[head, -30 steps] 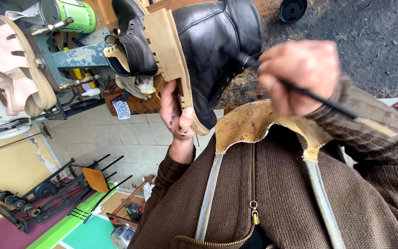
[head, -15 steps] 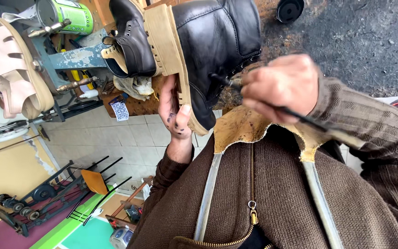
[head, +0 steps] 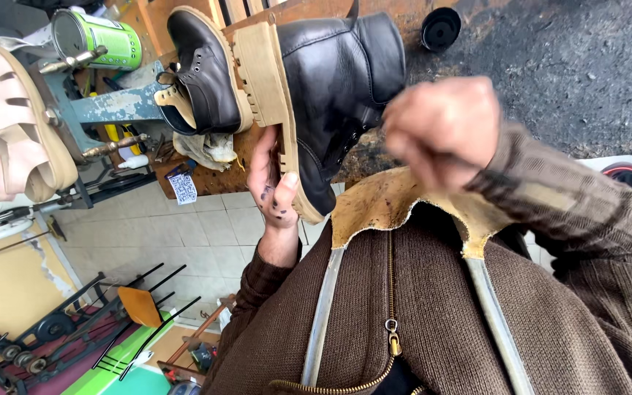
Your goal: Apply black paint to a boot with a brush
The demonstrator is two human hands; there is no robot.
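1. The big black boot [head: 338,95] is up in front of the person's chest, tipped on its side. Its thick tan sole [head: 268,102] faces left and looks whole and stuck on all the way down.
2. The left hand [head: 272,183] holds the boot from under the sole. The thumb presses on the sole's edge and the fingers wrap behind.
3. The right hand [head: 440,132] is curled into a fist just beside the laces side of the boot. It is blurry, so I cannot tell what it grips, or if it grips anything.
4. How far along: the boot looks almost whole, sole on and upper in shape. I think the work is now on the black leather side. What is left to do there is too blurry to see.
5. A tan leather apron [head: 396,197] lies on the chest, just under the boot, over a brown zip sweater [head: 418,314].
6. A second black boot [head: 202,73] sits behind on a wooden bench [head: 213,179], touching the first boot's sole.
7. Farther left are a green can [head: 100,40], a worn blue metal stand [head: 111,106] and a pale pink sandal [head: 16,124].
8. Nothing blocks the hands. The second boot is very close, though, so it could get bumped.
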